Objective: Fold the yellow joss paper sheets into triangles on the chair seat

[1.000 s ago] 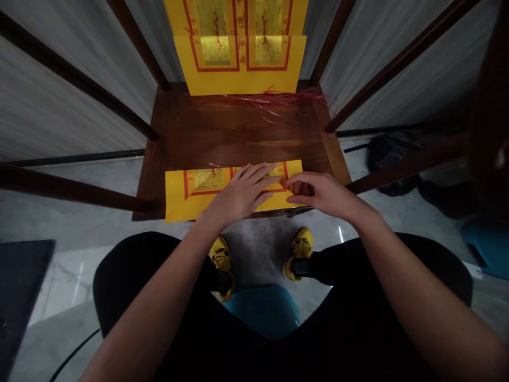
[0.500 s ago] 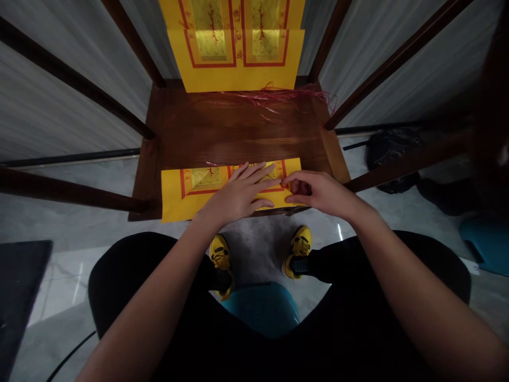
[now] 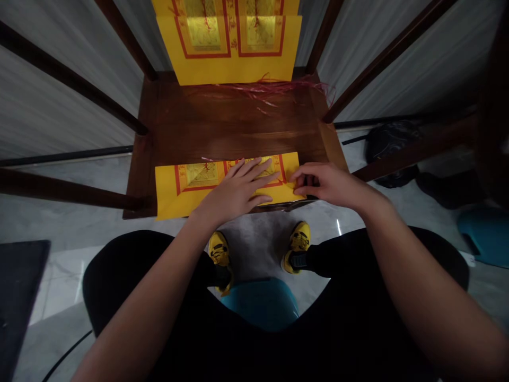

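Note:
A yellow sheet of joss paper (image 3: pixel 167 180) with red frames and gold panels lies folded along the front edge of a wooden board. My left hand (image 3: pixel 238 193) rests flat on its middle, fingers spread and pointing right. At the sheet's right end is my right hand (image 3: pixel 318 183), with curled fingers and thumb pressed together on the margin. Part of the printed pattern is hidden under my left hand. Farther back, a stack of similar yellow sheets (image 3: pixel 238 70) lies with red-framed gold panels facing up.
The wooden board (image 3: pixel 230 124) has dark posts at its sides. Thin pink-red strands (image 3: pixel 274 89) lie below the stack. A black bag (image 3: pixel 392 151) is on the floor at the right, near a teal stool (image 3: pixel 487 236). Another teal seat (image 3: pixel 260 305) shows between my legs.
My right hand has slid slightly right along the sheet, to its right end. My left hand stays flat on the paper. The whole view has shifted a little.

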A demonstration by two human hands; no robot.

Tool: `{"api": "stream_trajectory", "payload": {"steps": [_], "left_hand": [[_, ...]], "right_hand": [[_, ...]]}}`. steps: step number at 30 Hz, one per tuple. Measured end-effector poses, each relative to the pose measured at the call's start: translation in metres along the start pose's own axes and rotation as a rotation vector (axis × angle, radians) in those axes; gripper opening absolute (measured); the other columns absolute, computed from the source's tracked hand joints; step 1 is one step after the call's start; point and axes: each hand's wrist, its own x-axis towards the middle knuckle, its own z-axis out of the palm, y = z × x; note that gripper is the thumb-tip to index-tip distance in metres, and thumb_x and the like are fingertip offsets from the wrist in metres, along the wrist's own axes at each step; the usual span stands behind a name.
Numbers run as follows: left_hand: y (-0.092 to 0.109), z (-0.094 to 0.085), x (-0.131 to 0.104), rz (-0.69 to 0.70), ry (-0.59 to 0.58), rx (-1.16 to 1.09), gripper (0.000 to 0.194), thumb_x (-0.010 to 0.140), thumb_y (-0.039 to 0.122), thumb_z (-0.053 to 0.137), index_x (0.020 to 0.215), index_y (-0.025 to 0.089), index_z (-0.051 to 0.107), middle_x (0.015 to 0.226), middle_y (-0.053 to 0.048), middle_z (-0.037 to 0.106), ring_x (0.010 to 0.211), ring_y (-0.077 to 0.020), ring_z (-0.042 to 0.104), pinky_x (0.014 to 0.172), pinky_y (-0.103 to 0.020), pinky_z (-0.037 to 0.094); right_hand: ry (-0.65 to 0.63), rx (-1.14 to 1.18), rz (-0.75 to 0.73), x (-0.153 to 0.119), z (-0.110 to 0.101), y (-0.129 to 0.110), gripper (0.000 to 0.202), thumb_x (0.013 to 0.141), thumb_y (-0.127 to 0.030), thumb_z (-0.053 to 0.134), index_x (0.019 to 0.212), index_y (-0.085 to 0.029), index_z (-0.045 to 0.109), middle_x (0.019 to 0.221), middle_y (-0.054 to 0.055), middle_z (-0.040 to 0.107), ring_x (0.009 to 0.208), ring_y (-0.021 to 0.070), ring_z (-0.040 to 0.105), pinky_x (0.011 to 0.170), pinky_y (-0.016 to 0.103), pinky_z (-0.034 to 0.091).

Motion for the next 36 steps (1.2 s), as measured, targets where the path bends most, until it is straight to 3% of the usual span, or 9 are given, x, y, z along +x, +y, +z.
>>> {"api": "stream_trajectory", "payload": {"steps": [13,22,27,31,36], "left_hand": [[-0.003,0.003,0.001,0.008,-0.020,-0.014,0.065,0.117,0.059,0.040,0.173,0.028,0.041,0.184,-0.007,0.031,0.173,-0.0293,0.021,0.141,-0.058,0.015],[-0.001,0.003,0.000,-0.007,-0.024,0.021,0.056,0.119,0.042,0.035,0.173,0.026,0.039,0.185,-0.007,0.025,0.174,-0.0278,0.016,0.141,-0.058,0.013],[0.014,0.008,0.002,-0.018,0.017,0.072,0.058,0.117,0.030,0.035,0.174,0.020,0.035,0.184,-0.011,0.027,0.173,-0.0291,0.019,0.141,-0.063,0.005],[0.033,0.015,0.008,0.031,-0.020,0.103,0.063,0.110,0.017,0.034,0.174,0.012,0.034,0.184,-0.013,0.027,0.173,-0.0261,0.020,0.143,-0.056,0.002],[0.043,0.021,0.012,-0.065,-0.011,0.089,0.064,0.112,0.023,0.031,0.175,0.010,0.030,0.184,-0.013,0.025,0.174,-0.0270,0.019,0.143,-0.053,0.006]], "right_hand": [[-0.099,0.025,-0.024,-0.006,-0.004,0.007,0.027,0.087,-0.032,0.077,0.113,-0.026,0.072,0.107,0.006,0.068,0.088,0.0226,0.062,0.081,0.038,0.053],[-0.118,0.013,-0.041,-0.008,-0.003,0.010,0.029,0.089,-0.029,0.072,0.117,-0.027,0.073,0.108,0.006,0.065,0.089,0.0239,0.060,0.082,0.040,0.054],[-0.119,0.005,-0.065,-0.008,-0.004,0.008,0.031,0.089,-0.026,0.070,0.119,-0.027,0.073,0.115,0.008,0.068,0.095,0.0262,0.062,0.088,0.042,0.054],[-0.125,-0.019,-0.066,-0.008,-0.004,0.007,0.034,0.088,-0.024,0.068,0.122,-0.027,0.070,0.114,0.009,0.067,0.099,0.0273,0.063,0.089,0.043,0.054],[-0.117,-0.040,-0.074,-0.007,-0.002,0.005,0.032,0.087,-0.022,0.067,0.119,-0.026,0.069,0.114,0.009,0.067,0.103,0.0289,0.064,0.094,0.046,0.053]]}}
